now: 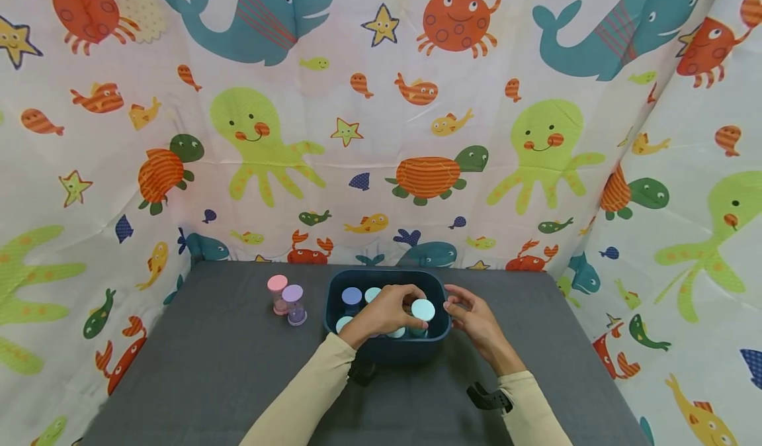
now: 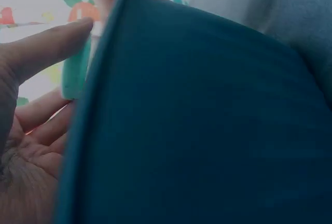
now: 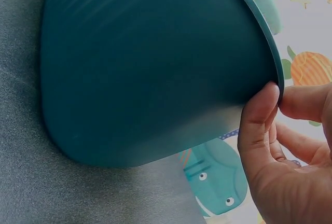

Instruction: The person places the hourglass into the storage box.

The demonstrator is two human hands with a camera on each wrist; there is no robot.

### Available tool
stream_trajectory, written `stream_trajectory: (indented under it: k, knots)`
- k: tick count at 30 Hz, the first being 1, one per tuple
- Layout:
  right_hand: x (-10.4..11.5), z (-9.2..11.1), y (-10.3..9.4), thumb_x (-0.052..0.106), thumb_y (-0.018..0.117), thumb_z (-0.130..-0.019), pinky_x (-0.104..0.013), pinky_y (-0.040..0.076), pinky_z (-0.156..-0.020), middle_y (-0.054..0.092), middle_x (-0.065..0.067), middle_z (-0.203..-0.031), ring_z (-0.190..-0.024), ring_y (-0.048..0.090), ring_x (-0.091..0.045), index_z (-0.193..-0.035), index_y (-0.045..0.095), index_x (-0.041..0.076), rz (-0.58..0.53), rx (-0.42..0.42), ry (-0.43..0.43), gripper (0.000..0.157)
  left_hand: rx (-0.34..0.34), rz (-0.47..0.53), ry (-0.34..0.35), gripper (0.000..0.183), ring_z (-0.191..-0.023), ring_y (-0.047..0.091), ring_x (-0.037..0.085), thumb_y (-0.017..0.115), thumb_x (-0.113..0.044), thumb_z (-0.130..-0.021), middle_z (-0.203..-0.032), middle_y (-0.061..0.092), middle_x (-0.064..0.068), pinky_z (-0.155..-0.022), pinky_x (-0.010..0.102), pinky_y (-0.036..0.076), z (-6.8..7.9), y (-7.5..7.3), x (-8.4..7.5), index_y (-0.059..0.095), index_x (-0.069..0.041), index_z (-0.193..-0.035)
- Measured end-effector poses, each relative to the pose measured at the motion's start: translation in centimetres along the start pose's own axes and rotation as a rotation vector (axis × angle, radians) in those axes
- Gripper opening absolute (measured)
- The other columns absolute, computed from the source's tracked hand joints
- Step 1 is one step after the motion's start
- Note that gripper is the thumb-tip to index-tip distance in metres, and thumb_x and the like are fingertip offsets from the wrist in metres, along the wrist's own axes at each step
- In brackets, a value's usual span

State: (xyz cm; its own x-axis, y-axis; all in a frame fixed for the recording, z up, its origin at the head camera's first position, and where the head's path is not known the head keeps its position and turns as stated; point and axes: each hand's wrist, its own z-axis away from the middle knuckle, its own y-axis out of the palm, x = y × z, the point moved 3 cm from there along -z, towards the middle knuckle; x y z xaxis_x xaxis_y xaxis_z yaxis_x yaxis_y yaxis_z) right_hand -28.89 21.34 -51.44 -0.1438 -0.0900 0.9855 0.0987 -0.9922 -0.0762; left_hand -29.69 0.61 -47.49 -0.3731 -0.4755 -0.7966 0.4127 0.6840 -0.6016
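A dark teal plastic bin (image 1: pixel 389 352) stands on the table with several capped sand timers inside, among them one with a purple cap (image 1: pixel 352 296). My left hand (image 1: pixel 388 312) reaches over the bin and holds a sand timer with a mint-green cap (image 1: pixel 423 310) between thumb and fingers, at the bin's right end. In the left wrist view, the bin's wall (image 2: pixel 202 105) hides much of this grip. My right hand (image 1: pixel 476 323) pinches the bin's right rim between thumb and index finger, seen closely in the right wrist view beside the bin's outer wall (image 3: pixel 155 73).
Left of the bin, a pink sand timer (image 1: pixel 278 294) and a purple sand timer (image 1: pixel 295 306) stand close together on the dark grey tabletop (image 1: pixel 226 366). Behind the table hangs a white curtain (image 1: pixel 333 234) printed with sea animals.
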Motion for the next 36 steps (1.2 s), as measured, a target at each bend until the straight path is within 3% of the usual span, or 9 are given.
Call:
stream_trajectory:
  k: [8,12,17,27,31,36]
  knots:
    - [0.1,0.1,0.1,0.016,0.060,-0.098,-0.028,0.053,-0.076,0.053,-0.005,-0.106,-0.095,0.056,-0.024,-0.142,0.048,0.010,0.018,-0.009,-0.007,0.047,0.090,-0.110,-0.010,0.042,-0.083,0.059,0.006,0.085,-0.023,-0.076,-0.102,0.070,-0.006,-0.081,0.021,0.050,-0.4,0.9,1.4,0.068,-0.017,-0.114]
    - [0.2,0.3,0.1,0.017,0.060,-0.098,-0.028,0.053,-0.076,0.053,-0.006,-0.107,-0.092,0.056,-0.020,-0.143,0.048,0.010,0.034,-0.012,-0.015,0.047,0.108,-0.170,0.000,0.043,-0.084,0.060,0.005,0.085,-0.022,-0.076,-0.103,0.071,-0.005,-0.083,0.021,0.051,-0.6,1.3,2.0,0.069,-0.017,-0.115]
    - [0.1,0.3,0.2,0.015,0.059,-0.098,-0.028,0.052,-0.077,0.054,-0.005,-0.107,-0.096,0.055,-0.024,-0.141,0.050,0.012,0.043,-0.024,-0.008,0.044,0.119,-0.247,0.013,0.041,-0.091,0.064,0.005,0.085,-0.019,-0.076,-0.107,0.072,-0.002,-0.087,0.022,0.052,-0.9,1.8,2.5,0.069,-0.014,-0.113]
    - [-0.2,0.1,0.2,0.013,0.059,-0.098,-0.029,0.052,-0.077,0.055,-0.005,-0.105,-0.102,0.055,-0.032,-0.141,0.051,0.011,0.043,-0.032,-0.020,0.044,0.183,-0.245,-0.076,0.035,-0.090,0.061,0.008,0.083,-0.011,-0.077,-0.104,0.069,-0.002,-0.086,0.026,0.052,-1.1,2.1,2.8,0.069,-0.016,-0.109]
    - [-0.2,0.1,0.2,0.013,0.059,-0.098,-0.029,0.052,-0.077,0.055,-0.005,-0.105,-0.102,0.055,-0.033,-0.140,0.051,0.012,0.041,-0.034,-0.017,0.043,0.203,-0.227,-0.087,0.036,-0.094,0.062,0.010,0.082,-0.013,-0.079,-0.107,0.068,-0.001,-0.089,0.027,0.051,-0.9,1.8,2.6,0.068,-0.016,-0.112]
    - [0.0,0.1,0.1,0.013,0.059,-0.098,-0.029,0.052,-0.077,0.055,-0.005,-0.104,-0.102,0.055,-0.032,-0.140,0.052,0.012,0.031,-0.036,-0.009,0.042,0.170,-0.135,-0.066,0.044,-0.108,0.064,0.017,0.081,-0.023,-0.081,-0.117,0.068,0.003,-0.096,0.030,0.051,-0.2,0.8,2.1,0.065,-0.013,-0.121]
